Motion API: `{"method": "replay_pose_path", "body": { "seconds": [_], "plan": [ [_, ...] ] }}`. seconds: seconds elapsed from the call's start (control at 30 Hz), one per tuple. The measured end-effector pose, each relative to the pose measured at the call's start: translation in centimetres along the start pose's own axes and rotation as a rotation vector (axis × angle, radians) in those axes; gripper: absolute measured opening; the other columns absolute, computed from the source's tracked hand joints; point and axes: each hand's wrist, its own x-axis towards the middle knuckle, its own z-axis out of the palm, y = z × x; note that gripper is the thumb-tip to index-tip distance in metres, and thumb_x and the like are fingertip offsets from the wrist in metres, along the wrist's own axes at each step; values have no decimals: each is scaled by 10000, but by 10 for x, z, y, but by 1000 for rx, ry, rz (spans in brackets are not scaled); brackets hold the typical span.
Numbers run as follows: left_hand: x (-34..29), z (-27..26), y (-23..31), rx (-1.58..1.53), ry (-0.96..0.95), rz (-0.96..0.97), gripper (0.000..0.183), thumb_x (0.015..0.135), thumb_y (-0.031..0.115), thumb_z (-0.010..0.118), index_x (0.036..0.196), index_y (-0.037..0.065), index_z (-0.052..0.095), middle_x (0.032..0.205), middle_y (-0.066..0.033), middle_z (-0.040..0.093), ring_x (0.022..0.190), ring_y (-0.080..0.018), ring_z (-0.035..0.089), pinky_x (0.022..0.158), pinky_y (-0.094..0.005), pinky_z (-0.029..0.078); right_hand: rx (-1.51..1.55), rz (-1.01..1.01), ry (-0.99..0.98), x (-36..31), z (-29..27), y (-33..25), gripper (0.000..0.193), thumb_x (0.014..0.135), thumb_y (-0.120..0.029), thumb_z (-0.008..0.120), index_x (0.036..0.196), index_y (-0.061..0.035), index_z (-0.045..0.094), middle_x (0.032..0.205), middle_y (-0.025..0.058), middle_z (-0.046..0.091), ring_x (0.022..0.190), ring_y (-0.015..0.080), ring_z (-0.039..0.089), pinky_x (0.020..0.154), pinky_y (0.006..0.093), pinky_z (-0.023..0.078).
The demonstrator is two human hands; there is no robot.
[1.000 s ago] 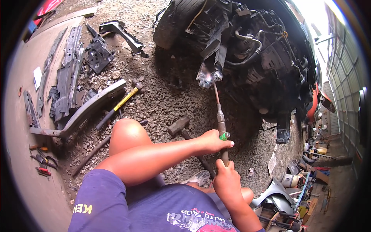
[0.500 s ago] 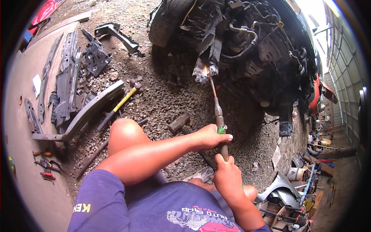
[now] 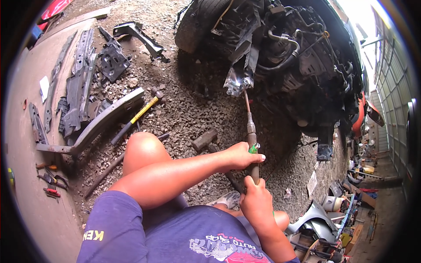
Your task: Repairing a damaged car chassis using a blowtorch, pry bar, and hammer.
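Note:
My left hand (image 3: 242, 156) is closed around the front of the handle of a gas torch (image 3: 251, 127), next to its green knob. Just behind it, my right hand (image 3: 257, 197) grips the rear of the handle. The torch's thin coppery tube points away from me, its tip close to the crumpled end of a metal frame rail (image 3: 238, 84). Pale, bright glints show on that bare metal. The rail belongs to a stripped car front with an exposed engine bay (image 3: 302, 65).
Left of my knee lie a yellow-handled hammer (image 3: 139, 115) and a curved bumper bar (image 3: 105, 120). A sledgehammer head (image 3: 205, 139) rests on the gravel ahead of my left forearm. A tire (image 3: 199, 26) stands beside the rail; a silver fender (image 3: 316, 221) and scrap lie at right.
The orange flame at the rail's end has gone, leaving pale glints there. The view has shifted slightly; both hands keep their hold on the torch.

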Motion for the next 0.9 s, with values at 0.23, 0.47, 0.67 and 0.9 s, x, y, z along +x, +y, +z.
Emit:
{"method": "replay_pose_path", "body": {
  "seconds": [0.23,0.47,0.67,0.9],
  "plan": [
    [-12,10,6,46,41,-18,449,980,428,818,787,44,687,764,-44,660,738,-165,606,713,-425,512,54,-53,24,-10,6,7,252,952,-156,718,1164,-88,600,1131,282,607,864,522,732,763,610,616],
    [-21,9,7,37,21,-26,383,1006,409,802,897,62,683,839,-40,674,813,-154,621,760,-405,519,47,-52,26,-12,9,1,233,956,-165,721,1151,-95,614,1127,278,604,860,519,733,762,608,617],
    [-19,6,10,59,9,-78,353,1028,389,787,916,86,643,854,-16,643,811,-134,593,726,-387,502,60,-56,32,-7,9,-1,217,966,-161,721,1130,-69,613,1126,280,607,855,526,729,761,608,617],
    [-7,7,-5,9,109,-56,468,939,403,845,986,-49,733,943,-150,754,871,-237,717,804,-441,566,98,-50,42,-2,10,-5,260,943,-129,769,1084,-47,567,1108,301,604,884,561,694,779,627,586]
  ]
}}
